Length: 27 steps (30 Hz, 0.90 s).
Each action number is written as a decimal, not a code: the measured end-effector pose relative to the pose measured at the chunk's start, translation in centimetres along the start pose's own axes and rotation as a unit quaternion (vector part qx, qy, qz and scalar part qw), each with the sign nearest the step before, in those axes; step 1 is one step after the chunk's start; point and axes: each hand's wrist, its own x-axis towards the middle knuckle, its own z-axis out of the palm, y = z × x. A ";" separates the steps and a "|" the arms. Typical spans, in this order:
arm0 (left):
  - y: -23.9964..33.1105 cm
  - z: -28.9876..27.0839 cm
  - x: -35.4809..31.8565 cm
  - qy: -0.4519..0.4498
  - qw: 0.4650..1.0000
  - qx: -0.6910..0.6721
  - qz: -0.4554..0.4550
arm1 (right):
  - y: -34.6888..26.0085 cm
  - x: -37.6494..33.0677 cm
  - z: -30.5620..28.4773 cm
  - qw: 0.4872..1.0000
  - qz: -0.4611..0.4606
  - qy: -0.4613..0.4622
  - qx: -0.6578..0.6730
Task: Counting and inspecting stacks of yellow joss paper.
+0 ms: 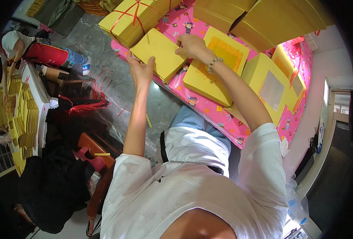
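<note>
hands (pixel 141 73) at stack (pixel 158 51), pink tablecloth (pixel 208 107), grey floor (pixel 100 40)

White short-sleeved shirt (pixel 184 199); greenish beaded bracelet (pixel 210 66); pale-blue trousers (pixel 188 118).

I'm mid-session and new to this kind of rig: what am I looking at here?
No machine: these are a person's bare hands, seen from above by a wide fisheye camera on their head, so straight edges bend. Their left hand and right hand are at the edges of a plain yellow stack; whether they grip it is unclear. On the pink patterned cloth there's also a red-tied bundle and an orange-patterned stack. Another person works at far left.
</note>
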 end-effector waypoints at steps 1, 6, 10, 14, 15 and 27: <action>0.2 0.1 -0.2 0.001 1.000 0.000 0.000 | 0.0 0.1 0.2 1.000 -0.001 0.000 0.000; 2.3 -0.1 -0.9 0.087 0.930 0.305 0.187 | -0.6 -0.2 0.1 1.000 -0.002 -0.006 -0.029; 2.5 1.3 1.0 0.010 0.921 0.259 0.291 | -0.8 -0.2 0.5 0.998 -0.019 0.038 -0.045; 1.4 2.8 2.4 -0.053 0.884 0.275 0.374 | -1.2 -0.1 0.7 0.997 -0.015 0.037 -0.060; 1.2 3.2 2.5 -0.068 0.884 0.281 0.367 | -1.1 -0.1 0.8 0.997 -0.010 0.030 -0.070; 0.4 4.6 2.3 -0.085 0.870 0.349 0.336 | -0.2 -2.1 -0.1 0.989 -0.060 0.125 -0.052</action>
